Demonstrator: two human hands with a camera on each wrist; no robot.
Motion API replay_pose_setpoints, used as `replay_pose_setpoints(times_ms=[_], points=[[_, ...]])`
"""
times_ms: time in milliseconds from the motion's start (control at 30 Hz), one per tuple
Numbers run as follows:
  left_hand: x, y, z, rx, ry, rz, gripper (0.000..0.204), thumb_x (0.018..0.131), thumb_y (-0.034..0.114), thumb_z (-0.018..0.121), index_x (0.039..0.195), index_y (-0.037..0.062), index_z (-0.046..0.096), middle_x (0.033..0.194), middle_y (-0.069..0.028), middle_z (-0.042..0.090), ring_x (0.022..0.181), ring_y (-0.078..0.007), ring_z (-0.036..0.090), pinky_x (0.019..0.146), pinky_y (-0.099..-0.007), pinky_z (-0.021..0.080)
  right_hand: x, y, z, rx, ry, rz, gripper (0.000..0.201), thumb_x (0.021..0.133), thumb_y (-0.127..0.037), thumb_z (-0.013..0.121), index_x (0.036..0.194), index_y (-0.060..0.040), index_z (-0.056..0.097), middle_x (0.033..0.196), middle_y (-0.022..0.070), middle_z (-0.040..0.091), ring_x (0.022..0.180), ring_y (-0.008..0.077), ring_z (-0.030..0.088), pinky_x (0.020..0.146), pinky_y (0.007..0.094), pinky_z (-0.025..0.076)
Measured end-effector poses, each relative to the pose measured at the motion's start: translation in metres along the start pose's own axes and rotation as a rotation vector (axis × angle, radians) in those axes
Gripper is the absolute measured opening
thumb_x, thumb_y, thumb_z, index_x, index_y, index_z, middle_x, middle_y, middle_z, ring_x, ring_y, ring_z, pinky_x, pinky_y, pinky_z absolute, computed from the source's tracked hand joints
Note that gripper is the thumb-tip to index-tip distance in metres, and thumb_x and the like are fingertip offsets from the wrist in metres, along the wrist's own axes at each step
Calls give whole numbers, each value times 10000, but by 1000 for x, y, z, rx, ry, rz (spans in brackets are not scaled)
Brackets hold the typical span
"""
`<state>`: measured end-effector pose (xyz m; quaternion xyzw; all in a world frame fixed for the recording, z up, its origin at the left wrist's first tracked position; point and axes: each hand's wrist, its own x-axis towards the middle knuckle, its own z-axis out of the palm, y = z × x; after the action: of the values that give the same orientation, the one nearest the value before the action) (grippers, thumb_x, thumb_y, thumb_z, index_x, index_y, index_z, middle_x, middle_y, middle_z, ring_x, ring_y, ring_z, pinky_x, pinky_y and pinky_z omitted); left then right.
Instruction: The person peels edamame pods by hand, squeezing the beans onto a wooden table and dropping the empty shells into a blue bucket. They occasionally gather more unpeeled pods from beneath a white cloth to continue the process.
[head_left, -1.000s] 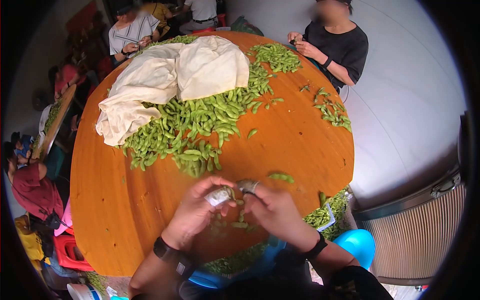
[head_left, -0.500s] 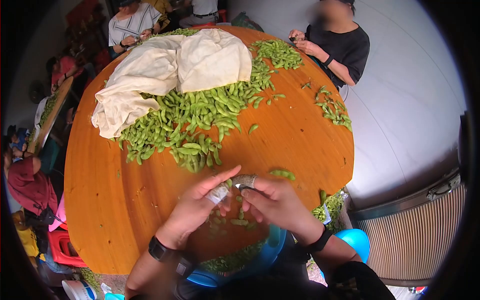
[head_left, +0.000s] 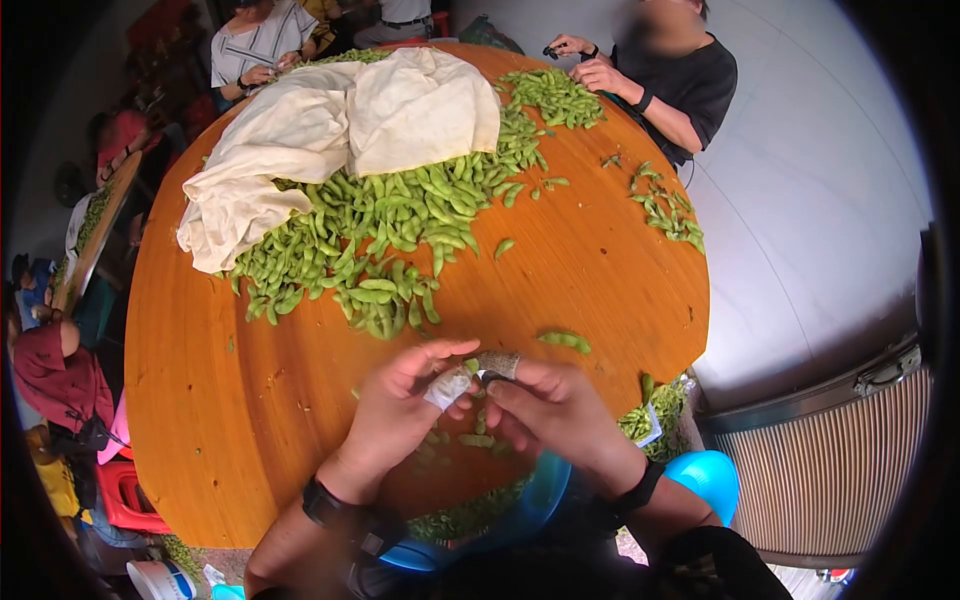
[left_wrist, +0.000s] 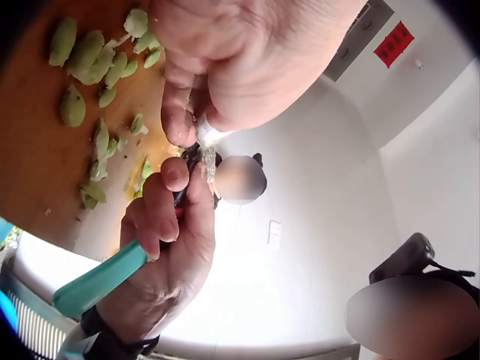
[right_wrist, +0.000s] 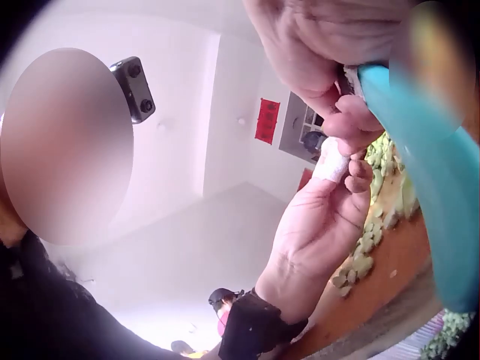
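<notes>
My left hand [head_left: 398, 400], its thumb wrapped in white tape [head_left: 450, 385], pinches a green soybean pod [head_left: 472, 367], mostly hidden by the fingers. Close against it, my right hand [head_left: 560, 405] grips a tool with a curved teal handle [left_wrist: 112, 277]; its dark working end lies at the left fingertips. A grey wrap [head_left: 497, 364] covers the right index finger. The left wrist view shows several loose green beans [left_wrist: 73, 105] on the table beside the hands. In the right wrist view the taped thumb meets the right fingertips.
The round wooden table [head_left: 590, 270] carries a large pile of pods [head_left: 390, 215] under a cream cloth [head_left: 420, 110]. A single pod [head_left: 565, 342] lies past my right hand. Below my hands is a blue basin [head_left: 555, 490] holding green pieces. A person in black [head_left: 690, 85] sits across.
My left fingers have closed in nearer the right hand after spreading half a second ago. The seated person in black has moved one hand outward. The head view has shifted slightly.
</notes>
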<state>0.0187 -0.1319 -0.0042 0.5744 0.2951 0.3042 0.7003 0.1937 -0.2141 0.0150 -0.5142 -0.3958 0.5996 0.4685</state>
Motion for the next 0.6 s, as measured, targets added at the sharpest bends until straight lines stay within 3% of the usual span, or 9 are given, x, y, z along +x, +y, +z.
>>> replay_pose_setpoints(times_ms=[333, 533, 600], points=[[-1, -3, 1, -5, -10, 17, 266, 925, 48, 621, 1190, 58, 642, 924, -28, 684, 756, -64, 609, 687, -205, 504, -4, 3, 3, 29, 26, 14, 143, 993, -110, 512, 1038, -36, 626, 723, -8, 588, 513, 45, 504, 454, 195, 389], [1, -1, -7, -157, -45, -138, 253, 934, 76, 604, 1182, 55, 647, 944, -62, 697, 781, -106, 645, 697, -228, 526, 0, 8, 7, 123, 57, -27, 140, 990, -121, 520, 1018, -48, 637, 697, -10, 576, 484, 43, 469, 431, 188, 352], [0, 1, -10, -298, -63, -200, 261, 924, 79, 611, 1179, 43, 646, 934, -78, 698, 788, -119, 652, 693, -237, 529, 1, 5, 5, 238, 27, 53, 146, 986, -142, 527, 1020, -64, 646, 698, -6, 578, 470, 43, 453, 411, 187, 320]])
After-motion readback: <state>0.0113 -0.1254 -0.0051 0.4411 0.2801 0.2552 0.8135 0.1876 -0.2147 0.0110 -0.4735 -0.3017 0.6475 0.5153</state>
